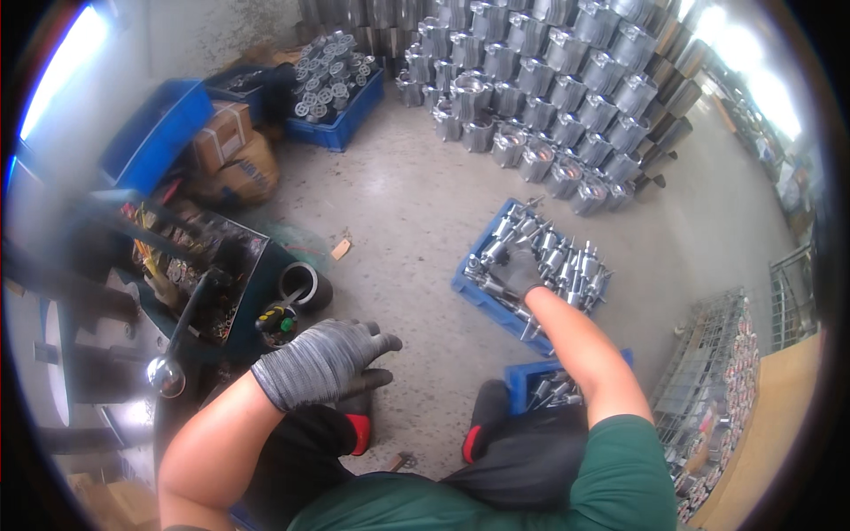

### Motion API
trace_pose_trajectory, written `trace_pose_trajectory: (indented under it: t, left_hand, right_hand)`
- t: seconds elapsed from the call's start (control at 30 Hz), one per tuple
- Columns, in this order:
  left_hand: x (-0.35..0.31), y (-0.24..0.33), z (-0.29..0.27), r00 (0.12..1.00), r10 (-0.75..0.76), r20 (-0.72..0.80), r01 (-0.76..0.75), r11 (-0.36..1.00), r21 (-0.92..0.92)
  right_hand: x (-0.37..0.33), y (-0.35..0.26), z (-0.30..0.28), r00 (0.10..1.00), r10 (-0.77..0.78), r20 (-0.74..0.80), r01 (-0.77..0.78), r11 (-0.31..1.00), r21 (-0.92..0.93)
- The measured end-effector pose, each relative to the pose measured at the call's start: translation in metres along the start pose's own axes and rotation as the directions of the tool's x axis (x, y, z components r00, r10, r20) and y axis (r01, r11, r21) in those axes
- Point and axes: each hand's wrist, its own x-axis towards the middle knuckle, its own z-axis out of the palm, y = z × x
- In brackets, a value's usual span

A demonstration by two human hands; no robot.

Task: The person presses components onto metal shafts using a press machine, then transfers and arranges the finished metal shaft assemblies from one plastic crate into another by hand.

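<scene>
My left hand (323,361), in a grey knitted glove with darker fingertips, is held in the air over the floor in front of my legs. Its fingers are apart and nothing is in them. My right hand (519,270), in a dark grey glove, reaches down into a blue crate (492,315) of metal motor rotors with shafts (577,270). It touches the rotors at the crate's left part, but its fingertips blend into them, so a grip cannot be made out. A second blue crate (515,386), nearer my right knee, holds several more rotors.
Stacked ribbed metal motor housings (540,80) stand beyond the crate. At left are a machine with a ball-ended lever (166,376), a dark cylinder (306,288) and a yellow-and-black tool (270,319). Farther back, a blue bin (333,137) holds metal parts. A wire cage (704,380) stands right.
</scene>
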Motion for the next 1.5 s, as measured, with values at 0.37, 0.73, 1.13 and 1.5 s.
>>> trace_pose_trajectory:
  t: [0.37,0.73,1.13,1.5]
  left_hand:
    - [-0.003,-0.005,-0.003,0.997,-0.063,0.043,0.064,0.998,-0.020]
    - [0.006,-0.003,0.015,0.987,-0.078,0.141,0.078,0.997,0.004]
    - [0.008,-0.011,0.007,0.990,-0.076,0.120,0.077,0.997,-0.005]
    - [0.003,-0.006,-0.005,0.990,-0.078,0.116,0.088,0.992,-0.087]
  right_hand:
    - [-0.066,-0.010,0.003,0.983,-0.019,0.185,0.042,0.992,-0.122]
    - [-0.044,-0.066,-0.010,0.947,0.271,0.173,-0.285,0.956,0.063]
    - [-0.070,-0.059,-0.017,0.968,0.072,0.240,-0.137,0.953,0.268]
    - [-0.109,-0.050,-0.001,0.930,-0.187,0.317,0.118,0.967,0.225]
